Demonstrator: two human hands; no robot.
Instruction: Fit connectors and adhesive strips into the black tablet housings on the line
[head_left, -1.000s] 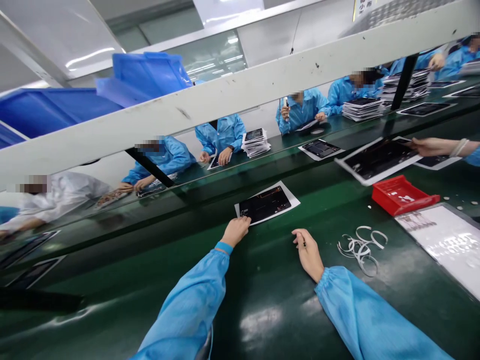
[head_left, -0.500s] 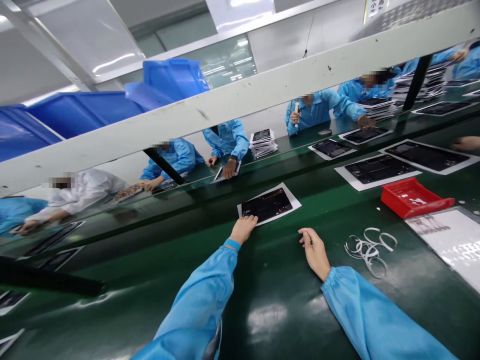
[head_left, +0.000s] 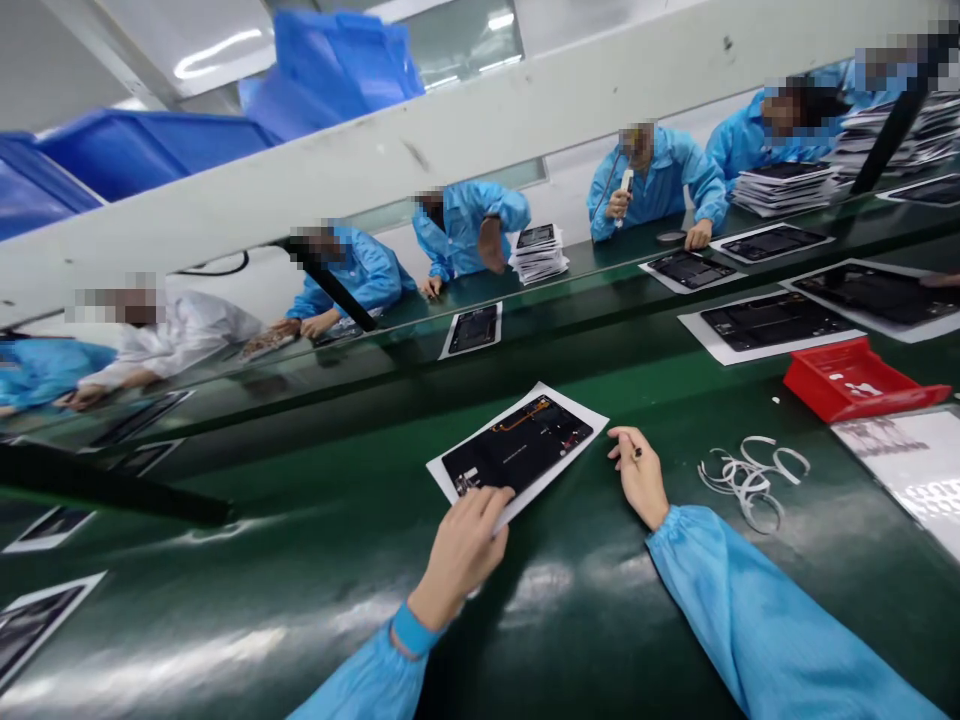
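My left hand [head_left: 466,545] grips the near edge of a black tablet panel [head_left: 517,448] on a white sheet [head_left: 444,470], fingers on top and thumb hidden. An orange flex strip [head_left: 525,412] and small parts show along the panel's edges. My right hand [head_left: 639,475] rests just right of the panel, apart from it, with its fingers curled together. A small dark spot shows at its fingers; I cannot tell whether it is a held part or a ring. Right of that hand lies a loose heap of curled white strips [head_left: 750,480].
A red tray [head_left: 840,385] with white bits stands at right, beside a covered printed sheet [head_left: 900,465]. More black panels [head_left: 772,322] lie behind it. Co-workers in blue sit across the green bench [head_left: 300,570]. A white beam [head_left: 487,130] and dark posts [head_left: 900,115] cross the view.
My left hand has drawn the tablet panel and its sheet nearer to me and turned them. My right hand stays curled. Across the bench, another panel now lies apart from a co-worker's hand.
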